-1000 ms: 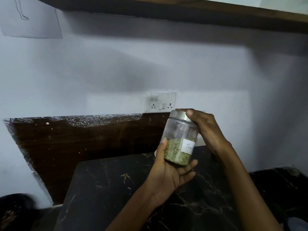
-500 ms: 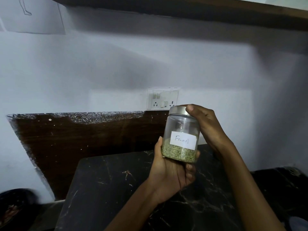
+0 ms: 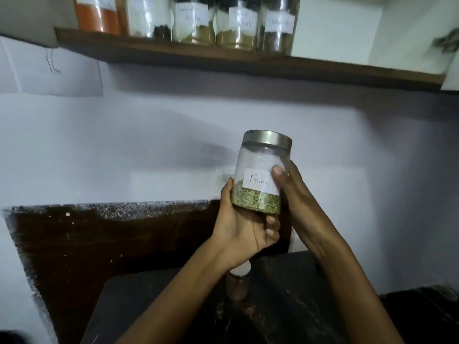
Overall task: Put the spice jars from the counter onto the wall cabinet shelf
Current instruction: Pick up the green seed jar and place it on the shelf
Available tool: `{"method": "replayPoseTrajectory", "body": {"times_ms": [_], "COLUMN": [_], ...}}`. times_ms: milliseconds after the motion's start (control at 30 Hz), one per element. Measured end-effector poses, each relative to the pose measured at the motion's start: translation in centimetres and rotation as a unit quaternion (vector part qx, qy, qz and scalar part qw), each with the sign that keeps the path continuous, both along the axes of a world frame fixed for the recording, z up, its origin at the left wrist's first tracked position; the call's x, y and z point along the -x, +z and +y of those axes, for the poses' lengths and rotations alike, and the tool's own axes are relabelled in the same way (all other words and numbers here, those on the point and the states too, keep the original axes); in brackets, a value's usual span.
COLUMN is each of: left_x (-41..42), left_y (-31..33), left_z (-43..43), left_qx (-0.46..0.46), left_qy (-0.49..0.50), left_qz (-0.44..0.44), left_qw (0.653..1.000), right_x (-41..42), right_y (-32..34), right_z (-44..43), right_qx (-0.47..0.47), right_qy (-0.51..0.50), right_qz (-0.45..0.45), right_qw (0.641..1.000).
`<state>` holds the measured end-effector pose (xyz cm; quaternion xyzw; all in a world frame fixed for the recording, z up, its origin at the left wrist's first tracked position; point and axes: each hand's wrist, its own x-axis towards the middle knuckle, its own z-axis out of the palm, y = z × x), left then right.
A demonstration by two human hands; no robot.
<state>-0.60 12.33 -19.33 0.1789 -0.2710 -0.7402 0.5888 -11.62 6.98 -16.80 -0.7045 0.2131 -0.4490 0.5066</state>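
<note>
Nearly upright, clear round fennel jar (image 3: 258, 170), steel lid (image 3: 267, 139), left hand (image 3: 242, 227) cupping base, right hand (image 3: 295, 194) gripping side.

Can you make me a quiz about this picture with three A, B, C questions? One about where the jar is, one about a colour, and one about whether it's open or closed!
1. Where is the Fennel jar?
A held by the left hand and right hand, below the shelf
B standing on the shelf
C inside a drawer

2. What colour is its lid?
A red
B silver
C green

3. What state is the jar in?
A open, lid gone
B broken
C closed, lid on

Answers:
1 A: both hands wrap the jar, and the shelf is above it.
2 B: the lid shines metal-grey.
3 C: the lid sits on top of the jar.
</note>
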Motion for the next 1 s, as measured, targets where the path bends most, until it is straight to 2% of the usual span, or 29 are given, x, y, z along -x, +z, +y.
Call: {"method": "replayPoseTrajectory", "body": {"times_ms": [100,167,233,267,300,333,367,400,467,500,533,567,633,733,833,1000], "left_x": [-0.3,-0.6,-1.3,-1.7,-2.1,-2.7,-3.3,-4.1,-5.4,-6.0,-6.7,-7.3,-8.6,-10.7,-12.1,-12.4], "left_y": [3.0,5.2,8.0,9.4,11.1,12.5,13.9,15.3,17.5,18.3,19.0,19.5,20.0,19.7,18.8,18.5], "left_z": [-1.5,-2.3,-3.0,-3.2,-3.5,-3.7,-4.1,-4.6,-5.6,-6.2,-6.9,-7.6,-9.0,-10.8,-11.8,-12.2], "left_qx": [0.014,0.017,0.021,0.029,0.056,0.096,0.144,0.193,0.259,0.273,0.27,0.256,0.213,0.168,0.154,0.173], "left_qy": [0.008,0.022,0.064,0.102,0.159,0.238,0.33,0.417,0.512,0.525,0.52,0.506,0.475,0.453,0.454,0.47], "left_qz": [-0.072,-0.167,-0.293,-0.359,-0.43,-0.502,-0.569,-0.634,-0.73,-0.758,-0.784,-0.808,-0.846,-0.872,-0.876,-0.864], "left_qw": [0.997,0.986,0.954,0.927,0.887,0.826,0.74,0.622,0.371,0.275,0.206,0.159,0.112,0.082,0.058,0.048], "right_x": [0.0,0.3,1.1,1.5,2.0,2.5,2.9,3.3,3.9,4.1,4.2,4.2,4.2,4.1,3.9,3.7], "right_y": [2.9,5.4,7.9,9.0,10.1,11.2,12.2,13.2,15.1,16.1,17.0,17.8,19.3,21.4,23.4,24.6], "right_z": [-1.0,-1.7,-2.7,-3.3,-4.0,-4.7,-5.5,-6.4,-8.1,-9.0,-9.9,-10.7,-12.4,-14.7,-16.5,-19.7], "right_qx": [0.035,0.059,0.087,0.099,0.112,0.121,0.127,0.135,0.152,0.16,0.166,0.171,0.178,0.188,0.191,0.195], "right_qy": [-0.037,-0.043,-0.05,-0.055,-0.06,-0.064,-0.07,-0.076,-0.089,-0.093,-0.096,-0.098,-0.1,-0.093,-0.086,-0.102], "right_qz": [-0.034,-0.055,-0.07,-0.075,-0.081,-0.087,-0.095,-0.103,-0.11,-0.112,-0.112,-0.11,-0.098,-0.083,-0.078,-0.05], "right_qw": [0.998,0.996,0.992,0.991,0.989,0.987,0.985,0.983,0.978,0.976,0.975,0.974,0.974,0.974,0.975,0.974]}}
